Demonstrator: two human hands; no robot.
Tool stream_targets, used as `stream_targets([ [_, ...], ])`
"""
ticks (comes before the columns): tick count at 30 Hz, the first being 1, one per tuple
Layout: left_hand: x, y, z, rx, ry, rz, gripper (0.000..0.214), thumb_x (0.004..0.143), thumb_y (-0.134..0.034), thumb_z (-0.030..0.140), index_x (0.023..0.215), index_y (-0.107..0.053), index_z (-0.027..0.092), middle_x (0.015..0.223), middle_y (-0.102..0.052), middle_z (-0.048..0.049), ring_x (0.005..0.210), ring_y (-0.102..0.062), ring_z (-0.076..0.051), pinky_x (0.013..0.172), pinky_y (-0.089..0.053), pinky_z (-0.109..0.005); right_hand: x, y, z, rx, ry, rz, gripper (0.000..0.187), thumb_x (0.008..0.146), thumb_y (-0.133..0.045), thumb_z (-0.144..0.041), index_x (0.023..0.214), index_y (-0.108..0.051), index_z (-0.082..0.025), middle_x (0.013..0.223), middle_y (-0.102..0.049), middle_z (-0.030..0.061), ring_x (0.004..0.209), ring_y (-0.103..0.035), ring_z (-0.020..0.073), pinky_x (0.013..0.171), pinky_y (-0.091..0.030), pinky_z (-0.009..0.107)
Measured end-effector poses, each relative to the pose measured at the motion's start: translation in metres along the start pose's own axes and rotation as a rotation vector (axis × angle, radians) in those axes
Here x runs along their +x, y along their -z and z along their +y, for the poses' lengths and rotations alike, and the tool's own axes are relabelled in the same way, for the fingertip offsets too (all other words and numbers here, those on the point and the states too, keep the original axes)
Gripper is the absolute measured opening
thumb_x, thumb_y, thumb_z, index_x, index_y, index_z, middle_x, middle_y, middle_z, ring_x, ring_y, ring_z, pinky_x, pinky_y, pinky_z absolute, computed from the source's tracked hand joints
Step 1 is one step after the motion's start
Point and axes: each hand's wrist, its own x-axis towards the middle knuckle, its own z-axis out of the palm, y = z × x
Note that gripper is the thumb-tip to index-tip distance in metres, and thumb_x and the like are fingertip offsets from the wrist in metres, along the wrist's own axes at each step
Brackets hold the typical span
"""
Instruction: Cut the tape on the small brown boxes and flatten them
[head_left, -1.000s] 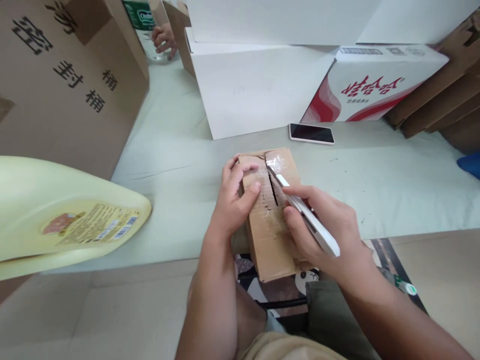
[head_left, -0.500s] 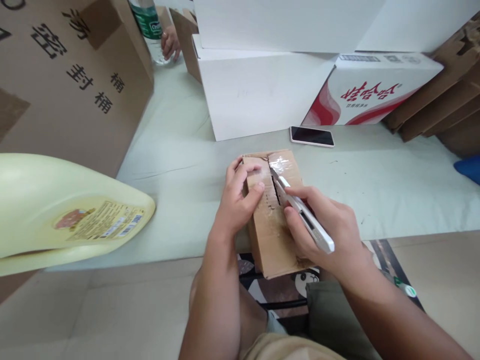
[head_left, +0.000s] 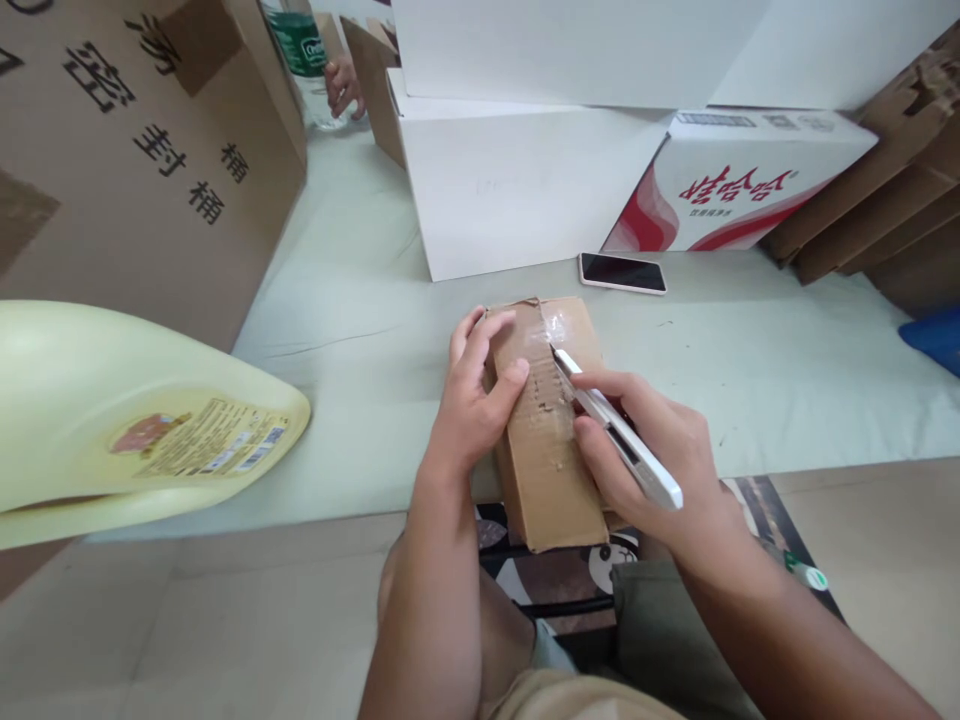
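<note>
A small brown cardboard box (head_left: pixel 546 470) with clear tape on top lies at the near edge of the pale table (head_left: pixel 352 330), jutting over it. My left hand (head_left: pixel 472 405) grips the box's left side, thumb pressed on the top flap. My right hand (head_left: pixel 652 450) is closed on a white utility knife (head_left: pixel 619 435). The blade tip rests on the taped centre seam near the box's far end.
A phone (head_left: pixel 622 272) lies behind the box. White cartons (head_left: pixel 525 190), a red-and-white carton (head_left: pixel 739 180) and flat cardboard (head_left: pixel 885 200) line the back. A large brown carton (head_left: pixel 142 170) stands left. A yellow plastic jug (head_left: pixel 127 420) lies near left. Another person's hand (head_left: pixel 343 85) holds a bottle (head_left: pixel 296 45).
The seam gap along the box top has closed up under my left thumb. The knife tip has shifted slightly along the seam. The view has drifted a little.
</note>
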Motion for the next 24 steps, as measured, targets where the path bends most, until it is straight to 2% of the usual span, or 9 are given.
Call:
stream_targets([
  [4,0.001,-0.001,-0.005,-0.265,0.011,0.039,0.058,0.097,-0.063,0.058,0.149,-0.052,0.035,0.168,-0.045,-0.0063,0.162,-0.034,-0.033,0.131,-0.032,-0.052,-0.002,0.003,0.005,0.159,0.115,-0.063,0.021,0.099,-0.058,-0.022,0.119,-0.063,-0.023,0.097,-0.082,0.0031,0.069,-0.076,0.0133,0.061,-0.057,0.022],
  [9,0.004,-0.003,-0.006,-0.609,-0.028,0.138,0.056,0.095,-0.062,0.066,0.143,-0.056,0.036,0.160,-0.054,-0.0047,0.151,-0.049,-0.030,0.127,-0.039,-0.047,0.001,-0.001,0.011,0.356,0.281,-0.090,0.023,0.097,-0.062,-0.023,0.121,-0.065,-0.024,0.102,-0.081,0.0040,0.083,-0.079,0.0142,0.070,-0.061,0.021],
  [11,0.005,-0.003,-0.006,-0.670,-0.036,0.172,0.056,0.092,-0.067,0.065,0.139,-0.058,0.036,0.148,-0.061,-0.0050,0.140,-0.057,-0.029,0.121,-0.045,-0.046,0.000,-0.002,0.010,0.386,0.305,-0.090,0.024,0.097,-0.062,-0.022,0.121,-0.065,-0.024,0.099,-0.080,0.0038,0.081,-0.078,0.0132,0.068,-0.060,0.021],
  [14,0.007,-0.001,-0.005,-0.599,-0.052,0.228,0.058,0.083,-0.078,0.058,0.133,-0.061,0.035,0.128,-0.065,-0.0051,0.126,-0.062,-0.027,0.110,-0.052,-0.041,-0.007,0.001,0.011,0.397,0.308,-0.017,0.024,0.098,-0.060,-0.021,0.122,-0.065,-0.024,0.097,-0.079,0.0042,0.076,-0.075,0.0136,0.065,-0.059,0.023],
  [16,0.007,0.001,-0.001,-0.568,-0.023,0.238,0.054,0.083,-0.076,0.051,0.132,-0.061,0.035,0.124,-0.064,-0.0049,0.122,-0.063,-0.027,0.105,-0.055,-0.040,-0.015,0.006,0.020,0.338,0.215,0.104,0.024,0.100,-0.059,-0.022,0.123,-0.065,-0.025,0.094,-0.077,0.0036,0.073,-0.073,0.0151,0.063,-0.058,0.025],
  [19,0.006,0.004,0.008,-0.617,0.039,0.233,0.045,0.085,-0.065,0.040,0.130,-0.061,0.036,0.124,-0.062,-0.0042,0.118,-0.063,-0.025,0.099,-0.057,-0.039,-0.030,0.009,0.051,0.061,-0.078,0.252,0.023,0.101,-0.059,-0.027,0.124,-0.064,-0.024,0.074,-0.069,-0.0002,0.055,-0.061,0.0163,0.054,-0.050,0.028],
  [20,0.005,0.006,0.011,-0.638,0.052,0.236,0.043,0.085,-0.062,0.037,0.128,-0.062,0.036,0.123,-0.062,-0.0041,0.117,-0.064,-0.025,0.097,-0.058,-0.039,-0.036,0.009,0.066,-0.063,-0.175,0.235,0.024,0.101,-0.059,-0.030,0.122,-0.065,-0.022,0.069,-0.066,-0.0008,0.052,-0.058,0.0172,0.053,-0.047,0.029],
  [21,0.005,0.007,0.013,-0.650,0.060,0.243,0.041,0.085,-0.061,0.035,0.125,-0.063,0.035,0.122,-0.062,-0.0042,0.116,-0.064,-0.025,0.097,-0.058,-0.039,-0.041,0.007,0.081,-0.177,-0.246,0.163,0.025,0.099,-0.059,-0.034,0.120,-0.066,-0.021,0.068,-0.065,0.0001,0.053,-0.059,0.0189,0.053,-0.047,0.030],
  [24,0.006,0.013,0.017,-0.653,0.080,0.240,0.032,0.083,-0.060,0.030,0.115,-0.064,0.032,0.118,-0.063,-0.0044,0.119,-0.064,-0.025,0.104,-0.056,-0.040,-0.063,0.000,0.126,-0.371,-0.408,-0.166,0.040,0.094,-0.055,-0.037,0.127,-0.066,-0.017,0.083,-0.074,0.0088,0.069,-0.069,0.0269,0.058,-0.049,0.034],
])
